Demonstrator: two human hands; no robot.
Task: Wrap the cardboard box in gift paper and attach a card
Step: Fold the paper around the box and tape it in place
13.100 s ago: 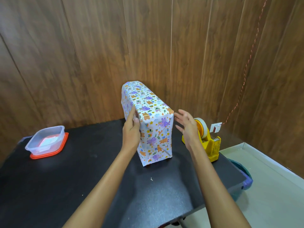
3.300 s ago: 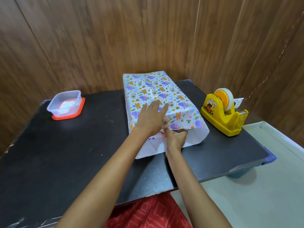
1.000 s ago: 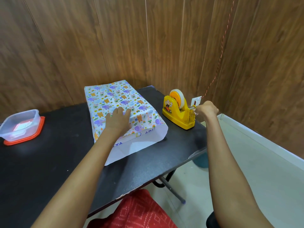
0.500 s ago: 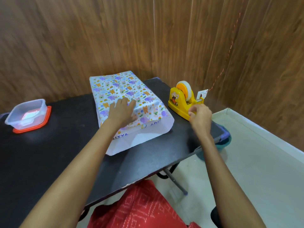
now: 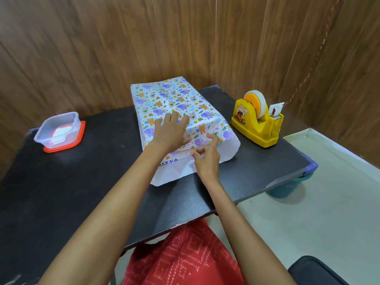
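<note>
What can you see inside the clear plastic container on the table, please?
Something white lies inside the clear container, which sits on an orange lid. The cloudy plastic hides whether it is a card.

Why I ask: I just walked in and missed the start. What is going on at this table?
A person is wrapping a box in gift paper on a black table. The left hand presses flat on top of the box. The right hand, at the paper's near edge, seems to pinch a small piece of clear tape. The paper's near end is open, its white inside showing. A tape dispenser stands to the right. No card shows on the box.
</note>
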